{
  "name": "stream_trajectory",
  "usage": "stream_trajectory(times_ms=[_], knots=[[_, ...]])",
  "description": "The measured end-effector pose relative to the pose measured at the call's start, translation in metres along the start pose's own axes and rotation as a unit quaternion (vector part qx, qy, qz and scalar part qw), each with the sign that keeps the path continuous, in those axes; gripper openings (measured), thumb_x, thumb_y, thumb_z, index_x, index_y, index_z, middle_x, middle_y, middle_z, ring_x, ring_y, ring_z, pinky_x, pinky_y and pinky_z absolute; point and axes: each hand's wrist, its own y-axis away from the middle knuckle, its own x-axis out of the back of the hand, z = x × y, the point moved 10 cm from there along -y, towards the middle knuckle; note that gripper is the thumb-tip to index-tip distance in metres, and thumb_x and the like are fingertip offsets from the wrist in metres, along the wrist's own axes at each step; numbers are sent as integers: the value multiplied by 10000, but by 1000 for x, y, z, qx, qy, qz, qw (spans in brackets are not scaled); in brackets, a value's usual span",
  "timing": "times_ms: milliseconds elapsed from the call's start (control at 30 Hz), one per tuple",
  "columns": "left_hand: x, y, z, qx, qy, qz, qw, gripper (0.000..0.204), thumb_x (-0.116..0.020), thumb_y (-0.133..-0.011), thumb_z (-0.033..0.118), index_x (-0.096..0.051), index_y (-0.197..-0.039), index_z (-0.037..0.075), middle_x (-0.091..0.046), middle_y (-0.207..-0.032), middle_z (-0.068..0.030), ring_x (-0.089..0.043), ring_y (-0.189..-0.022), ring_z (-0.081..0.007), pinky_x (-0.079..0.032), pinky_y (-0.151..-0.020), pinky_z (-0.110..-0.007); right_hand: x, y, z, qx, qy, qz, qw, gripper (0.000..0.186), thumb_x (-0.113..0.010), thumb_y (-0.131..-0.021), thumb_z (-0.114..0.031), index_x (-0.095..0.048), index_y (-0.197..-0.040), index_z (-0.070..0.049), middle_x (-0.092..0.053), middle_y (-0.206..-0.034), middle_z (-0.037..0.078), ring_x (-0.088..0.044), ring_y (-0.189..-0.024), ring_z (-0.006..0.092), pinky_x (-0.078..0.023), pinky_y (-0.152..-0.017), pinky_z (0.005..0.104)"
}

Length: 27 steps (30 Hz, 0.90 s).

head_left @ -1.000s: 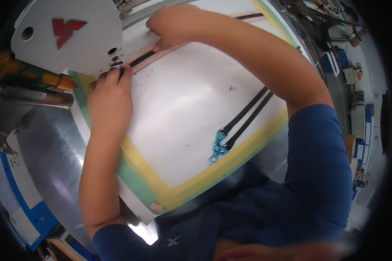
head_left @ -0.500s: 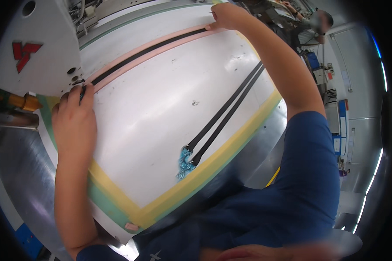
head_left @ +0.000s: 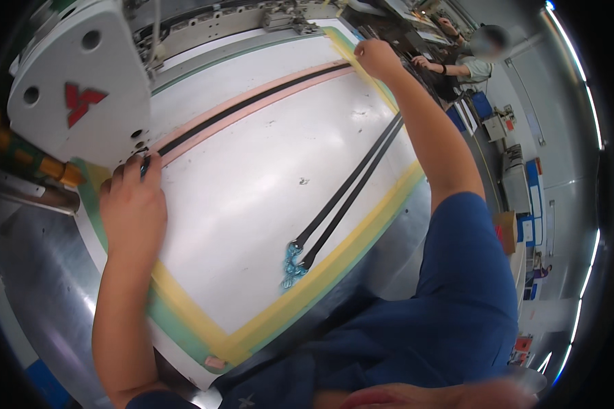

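A long black strap (head_left: 252,99) lies straight along a pink strip (head_left: 215,138) on the white work board (head_left: 252,204). At its left end, my left hand (head_left: 135,208) is closed with bent fingers, and a dark piece with a bluish glint shows between the fingertips. My right hand (head_left: 382,63) is curled closed beside the strap's far right end; what its fingers hold, if anything, is hidden. Nearer to me lies a second black strap (head_left: 348,184), doubled into two lengths, with light blue chain links (head_left: 293,269) at its near ends.
Yellow tape (head_left: 273,324) and green tape (head_left: 177,324) border the board. A white machine head (head_left: 82,88) with a red emblem stands at left, above a metal bar (head_left: 34,191). Machine rails (head_left: 211,31) run behind. At far right, another person (head_left: 471,65) works at a bench.
The whole view has shifted, showing the board lower. My right hand, whose thumb lay on the strap's far end, now sits just past that end. My left hand stays at the near end.
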Motion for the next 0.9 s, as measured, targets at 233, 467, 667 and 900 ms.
stream_trajectory(times_ms=[233,467,667,900], knots=[[-4,0,-7,25,3,-14,1000,478,-639,-875,77,-647,-1353,99,-646,-1294,-141,-630,-1164,-336,-492,-1006,-478,-12,52,-21,34,-83,72,993,356,-595,-958,-137,-753,-1277,-141,-696,-1292,185,-659,-1192,405,-508,-1035,475],[1,-5,-12,50,138,8,989,430,-671,-909,144,-682,-1335,84,-673,-1309,-164,-613,-1229,-350,-461,-1069,-504,1,40,-33,113,-82,85,987,346,-584,-919,-92,-735,-1229,-62,-698,-1273,176,-660,-1191,390,-516,-1027,463],[7,6,-8,26,86,35,995,411,-689,-924,186,-687,-1308,41,-690,-1308,-110,-606,-1277,-305,-390,-1153,-504,19,76,-162,102,-18,-41,994,245,-620,-925,-166,-741,-1045,10,-735,-1115,227,-708,-1070,411,-558,-934,499],[28,7,7,-7,27,57,998,410,-739,-884,249,-712,-1211,2,-706,-1227,-117,-632,-1223,-285,-411,-1081,-476,64,192,-364,371,-182,6,911,233,-674,-895,-157,-753,-1072,-28,-678,-1051,154,-706,-954,352,-576,-833,462]])
